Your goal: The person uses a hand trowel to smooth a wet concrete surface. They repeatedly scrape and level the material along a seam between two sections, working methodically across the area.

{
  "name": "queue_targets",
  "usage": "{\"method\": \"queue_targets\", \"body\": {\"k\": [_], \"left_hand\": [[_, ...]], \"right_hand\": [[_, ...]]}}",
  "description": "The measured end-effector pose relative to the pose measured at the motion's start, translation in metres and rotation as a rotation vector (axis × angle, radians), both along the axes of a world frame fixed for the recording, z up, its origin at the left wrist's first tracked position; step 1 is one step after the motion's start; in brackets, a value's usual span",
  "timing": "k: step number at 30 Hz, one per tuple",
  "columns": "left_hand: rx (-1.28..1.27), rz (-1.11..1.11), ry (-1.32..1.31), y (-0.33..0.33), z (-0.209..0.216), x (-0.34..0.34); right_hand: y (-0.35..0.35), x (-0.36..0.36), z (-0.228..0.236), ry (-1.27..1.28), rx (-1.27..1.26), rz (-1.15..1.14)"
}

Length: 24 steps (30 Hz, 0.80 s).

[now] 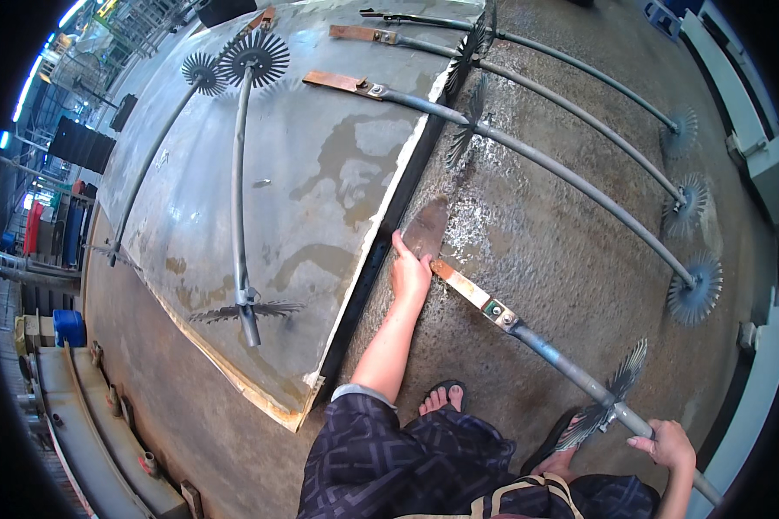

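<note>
My right hand [666, 444] is closed round a grey metal pole [563, 365] at the lower right. Near my grip, a disc of fanned dark metal strips [616, 394] rings the pole. Bolted to the pole's far end is a flat copper-coloured bar [460, 284], its tip beside my left hand [411, 277]. In that hand I grip a flat, tapered, brown-grey blade-like plate [427, 228], pointing away from me over the wet floor. My fingers hide its near end, so its exact kind cannot be told.
A low platform with a wet grey sheet top [312, 173] stands at left. Similar poles [571, 177] bridge from its edge to the floor at right; two others [240, 190] rest on it. White flakes [469, 221] litter the concrete floor. A white frame [744, 381] runs along the right.
</note>
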<state>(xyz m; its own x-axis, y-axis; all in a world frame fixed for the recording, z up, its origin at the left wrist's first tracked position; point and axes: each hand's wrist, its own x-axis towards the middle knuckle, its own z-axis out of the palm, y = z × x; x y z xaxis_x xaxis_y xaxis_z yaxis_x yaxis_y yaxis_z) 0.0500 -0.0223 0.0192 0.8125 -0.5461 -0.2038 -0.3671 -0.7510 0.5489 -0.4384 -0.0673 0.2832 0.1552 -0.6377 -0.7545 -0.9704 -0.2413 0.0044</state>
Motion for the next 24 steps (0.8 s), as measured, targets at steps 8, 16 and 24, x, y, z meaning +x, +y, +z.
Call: {"method": "queue_targets", "body": {"k": [8,16,24], "left_hand": [[-0.023,0.010,-0.026,-0.003,-0.009,0.003],[-0.017,0.021,-0.014,-0.001,-0.005,0.001],[-0.037,0.013,-0.048,-0.006,-0.009,0.006]], "right_hand": [[0.000,-0.003,-0.001,-0.006,-0.007,-0.008],[-0.001,0.000,0.000,0.013,0.026,-0.034],[-0.002,0.000,0.001,0.020,0.024,-0.027]]}}
